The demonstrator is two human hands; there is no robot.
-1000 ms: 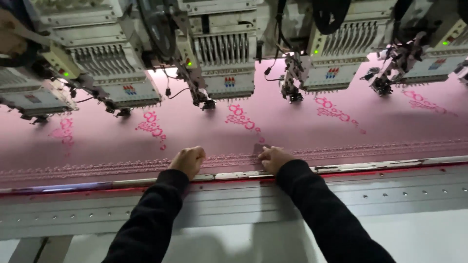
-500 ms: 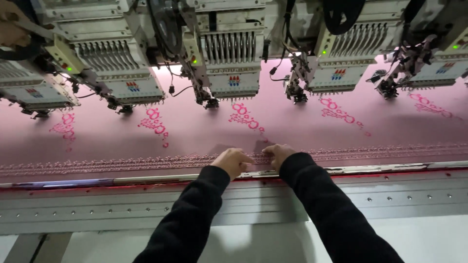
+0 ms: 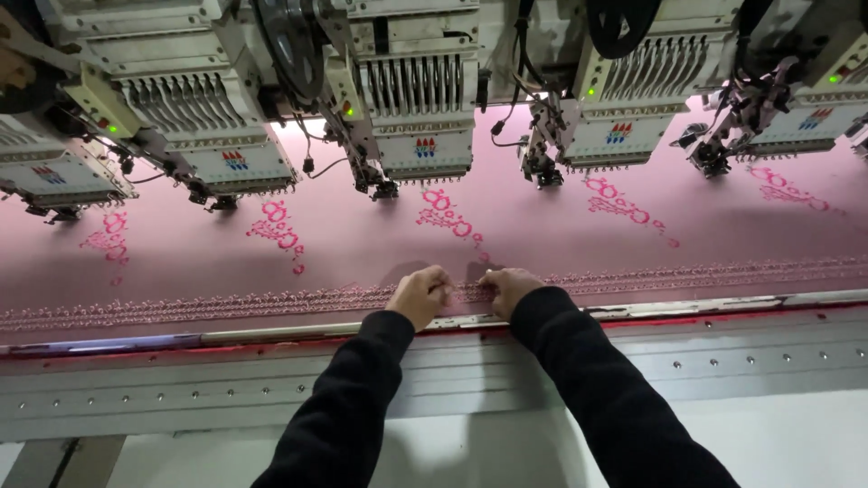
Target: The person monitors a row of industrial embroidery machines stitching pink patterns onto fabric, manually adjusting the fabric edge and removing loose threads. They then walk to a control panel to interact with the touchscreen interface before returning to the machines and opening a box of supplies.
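Pink fabric [image 3: 542, 244] lies flat across the machine bed, its stitched border [image 3: 226, 303] running by the metal rail [image 3: 723, 307]. Left hand [image 3: 420, 295] and right hand [image 3: 508, 287], fingers curled, pinch that border, close together. Embroidery heads [image 3: 425, 117] hang behind over red motifs [image 3: 448, 217].

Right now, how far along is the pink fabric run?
Done: a border band runs along the fabric near its front edge, and a motif sits under each head. In hand: left hand and right hand pinch the band, close together. Left: can't tell whether the motifs are complete.
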